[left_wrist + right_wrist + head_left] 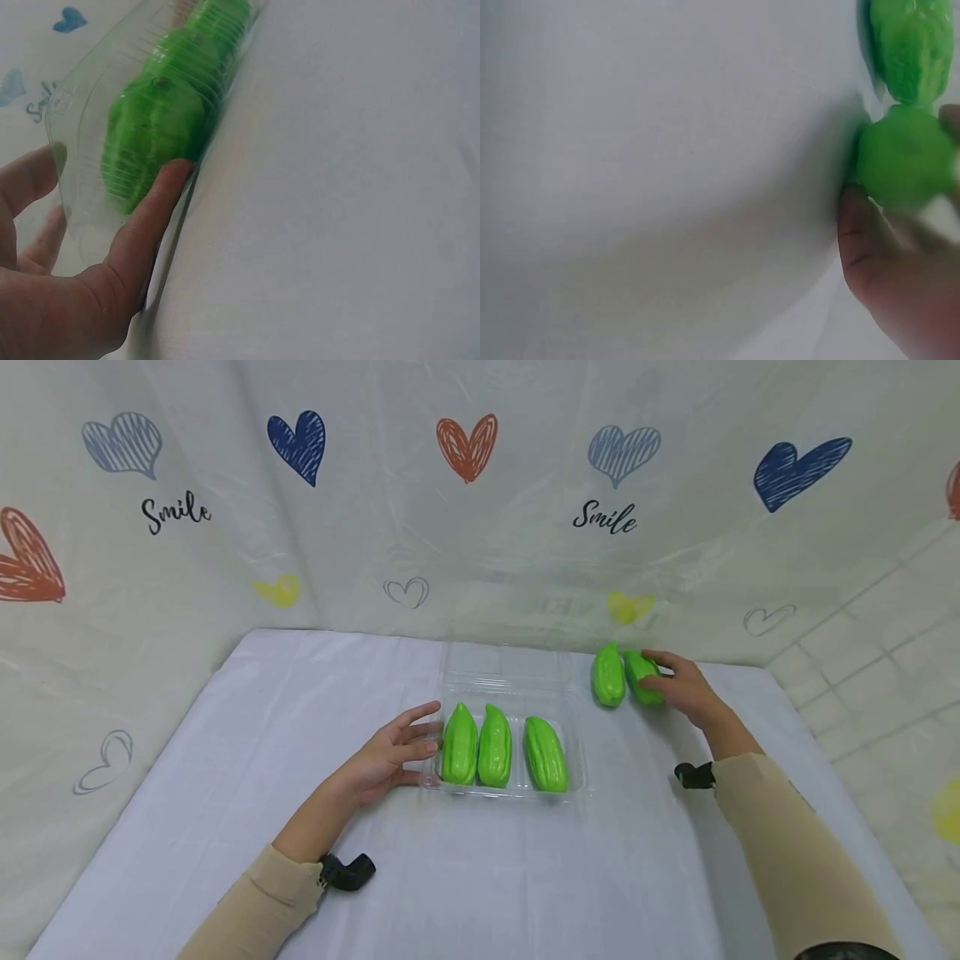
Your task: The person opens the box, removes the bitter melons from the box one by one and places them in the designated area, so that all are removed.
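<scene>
Sleeves: The right sleeve (795,860) is cut off by the lower edge of the head view, with part of a dark rounded object (847,952) seen beside it; the left sleeve (258,902) is also beige, and a black wrist device is worn at each cuff.
Left hand: The left hand (375,764) is held with fingers spread and fairly straight at the left side of the box; its wall is touched by the thumb, and fingertips are set at the rim. The box is steadied rather than grasped.
Right hand: The right hand (686,689) is curved about the held gourd (639,672), which is gripped between thumb and fingers, low over the cloth; whether the cloth is touched by it cannot be told.
Loose gourd: Just left of the held one, another ridged green gourd (609,677) is laid on the cloth near its far edge.
Clear plastic box: The clear plastic box (577,752) is set mid-table, its lid (502,664) folded back.
Boxed gourds: Three glossy gourds are contained: a left one (460,745) and a middle one (495,747) are placed close together, and a tilted one (546,755) is set apart by a gap.
Table: A white cloth (450,877) is spread over it.
Backdrop: The pale sheet (517,552) behind is printed with coloured hearts and "Smile".
</scene>
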A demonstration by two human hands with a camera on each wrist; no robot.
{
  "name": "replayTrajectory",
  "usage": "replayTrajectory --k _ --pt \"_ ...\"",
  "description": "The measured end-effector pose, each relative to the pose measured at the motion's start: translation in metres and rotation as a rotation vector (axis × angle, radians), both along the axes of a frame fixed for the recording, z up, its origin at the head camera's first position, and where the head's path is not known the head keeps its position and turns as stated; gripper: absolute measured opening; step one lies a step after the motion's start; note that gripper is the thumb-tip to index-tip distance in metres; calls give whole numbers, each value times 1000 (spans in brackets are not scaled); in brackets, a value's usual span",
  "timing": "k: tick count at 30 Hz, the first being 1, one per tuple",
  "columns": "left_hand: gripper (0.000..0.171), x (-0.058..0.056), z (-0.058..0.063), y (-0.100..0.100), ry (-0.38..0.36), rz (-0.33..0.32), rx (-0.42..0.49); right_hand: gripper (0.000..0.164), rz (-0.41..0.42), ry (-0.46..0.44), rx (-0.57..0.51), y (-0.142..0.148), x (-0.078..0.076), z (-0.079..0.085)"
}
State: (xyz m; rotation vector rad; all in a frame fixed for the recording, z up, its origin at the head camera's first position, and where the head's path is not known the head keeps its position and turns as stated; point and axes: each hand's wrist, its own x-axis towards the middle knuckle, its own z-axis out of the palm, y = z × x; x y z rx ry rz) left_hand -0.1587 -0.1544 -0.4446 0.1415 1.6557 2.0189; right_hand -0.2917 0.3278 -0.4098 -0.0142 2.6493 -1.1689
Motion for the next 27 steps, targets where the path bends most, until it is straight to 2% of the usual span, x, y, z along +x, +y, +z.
replayTrajectory --k 14,17,20,23,27 --pt "71 0 0 0 0 -3 4 76 0 15 61 -5 8 7" --pt "71 0 0 0 0 -6 8 74 -19 60 89 -5 14 15" --pt "72 0 0 0 1 -9 10 69 -63 155 98 -8 21 25" --pt "72 0 0 0 3 -9 6 65 -112 245 49 -14 28 34" --pt "71 0 0 -1 4 -7 3 60 -119 278 -122 -23 37 46"
